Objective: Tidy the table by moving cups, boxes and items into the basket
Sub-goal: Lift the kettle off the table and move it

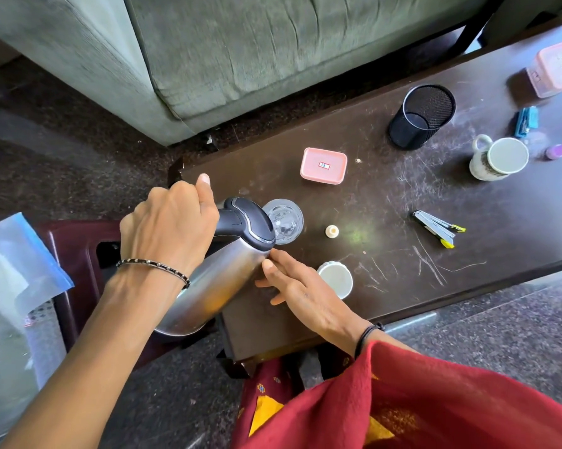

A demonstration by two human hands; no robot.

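My left hand (pixel 169 222) grips the black handle of a steel kettle (pixel 221 280), tilted with its lid end over the table's left end. My right hand (pixel 292 283) rests its fingertips against the kettle's side. A clear glass (pixel 286 220) stands just beyond the kettle's lid. A small white cup (pixel 336 278) sits by my right hand. Farther along the dark table (pixel 386 202) lie a pink lidded box (pixel 323 165), a white mug (pixel 500 158), a black mesh holder (pixel 422 116) and a second pink box (pixel 555 69). No basket is visible.
A stapler (pixel 438 226), a small white cap (pixel 332 231), a blue object (pixel 526 121) and a purple tube (pixel 560 150) lie on the table. A grey sofa (pixel 240 59) stands behind. A maroon stool (pixel 75 254) and a plastic bag (pixel 17 264) are at left.
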